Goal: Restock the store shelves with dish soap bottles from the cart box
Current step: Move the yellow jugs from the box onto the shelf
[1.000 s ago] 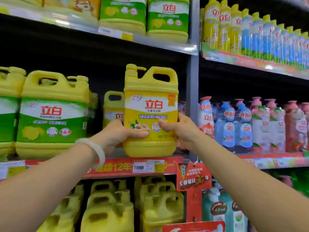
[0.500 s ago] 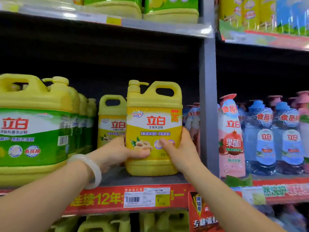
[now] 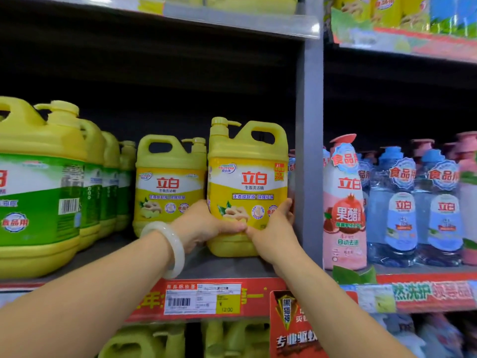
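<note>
A yellow dish soap jug [image 3: 247, 182] with a pump top and handle stands upright on the grey middle shelf [image 3: 219, 267], close to the right upright post. My left hand [image 3: 204, 226] grips its lower left side, thumb across the front label. My right hand [image 3: 273, 228] grips the lower right side, fingers wrapped round the edge. A second identical yellow jug [image 3: 167, 182] stands just left of it and a little deeper on the shelf. The cart box is out of view.
Green-labelled yellow jugs [image 3: 38, 189] fill the shelf's left part. A grey post [image 3: 309, 151] divides the bays; pink [image 3: 344, 202] and blue bottles [image 3: 400, 208] stand to its right. A red price strip [image 3: 204, 301] edges the shelf. More jugs sit on the shelf below.
Both hands have pushed the yellow jug deeper onto the shelf and lower on its body; the camera has moved closer to the shelf.
</note>
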The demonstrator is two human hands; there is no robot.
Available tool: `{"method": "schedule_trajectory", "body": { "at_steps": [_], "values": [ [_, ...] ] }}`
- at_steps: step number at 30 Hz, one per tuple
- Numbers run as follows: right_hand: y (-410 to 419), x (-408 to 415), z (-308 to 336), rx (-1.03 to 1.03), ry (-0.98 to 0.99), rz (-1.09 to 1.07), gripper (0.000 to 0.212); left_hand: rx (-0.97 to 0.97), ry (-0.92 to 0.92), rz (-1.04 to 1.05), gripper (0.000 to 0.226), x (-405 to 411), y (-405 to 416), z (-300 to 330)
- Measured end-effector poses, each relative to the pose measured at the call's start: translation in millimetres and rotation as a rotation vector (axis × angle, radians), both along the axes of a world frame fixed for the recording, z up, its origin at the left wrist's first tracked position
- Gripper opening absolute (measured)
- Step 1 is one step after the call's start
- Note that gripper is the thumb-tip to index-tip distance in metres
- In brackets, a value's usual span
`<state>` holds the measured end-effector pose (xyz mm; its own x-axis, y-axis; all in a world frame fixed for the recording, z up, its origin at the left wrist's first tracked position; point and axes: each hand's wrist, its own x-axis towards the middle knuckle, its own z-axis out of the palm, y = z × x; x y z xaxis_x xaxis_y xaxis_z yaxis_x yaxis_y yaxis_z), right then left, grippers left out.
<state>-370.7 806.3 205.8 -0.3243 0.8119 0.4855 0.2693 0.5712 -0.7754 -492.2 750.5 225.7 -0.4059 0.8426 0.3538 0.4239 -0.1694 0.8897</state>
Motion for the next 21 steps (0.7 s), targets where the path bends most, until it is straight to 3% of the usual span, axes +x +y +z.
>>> {"method": "schedule_trajectory", "body": {
  "at_steps": [8, 17, 21],
  "values": [
    [2, -3, 2, -0.026, -0.028, -0.028, 0.101, -0.054, -0.061, 0.162, 0.071, -1, 9, -3],
    [4, -6, -3, 0.023, -0.005, -0.078, 0.097, -0.020, -0.042, 0.133, 0.049, 3, 10, -6],
    [5, -12, -9, 0.112, -0.059, -0.166, 0.092, -0.046, 0.031, 0.126, 0.053, 2, 9, -7]
  ]
}}
